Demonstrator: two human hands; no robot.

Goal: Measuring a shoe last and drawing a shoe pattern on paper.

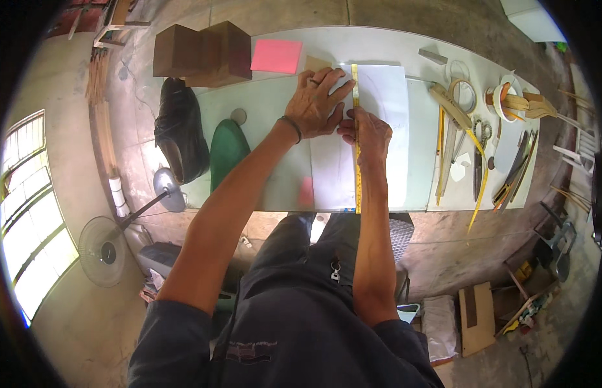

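A white sheet of paper (391,97) with faint curved lines lies on the table, and a yellow measuring tape (358,181) runs lengthwise across it to the near edge. My left hand (316,103) rests open on the sheet's left part, fingers apart, with fingertips close to the tape's far portion. Over the tape, my right hand (371,132) is closed, its fingertips bunched at the tape; whatever they grip is hidden. To the left are a green sole-shaped piece (227,150) and a black shoe (181,129).
Brown boxes (203,54) and a pink pad (276,56) stand along the far side. At the right lie scissors (482,132), a roll of tape (463,96), a white cup of tools (507,100) and several knives (517,168). A fan (107,252) stands left.
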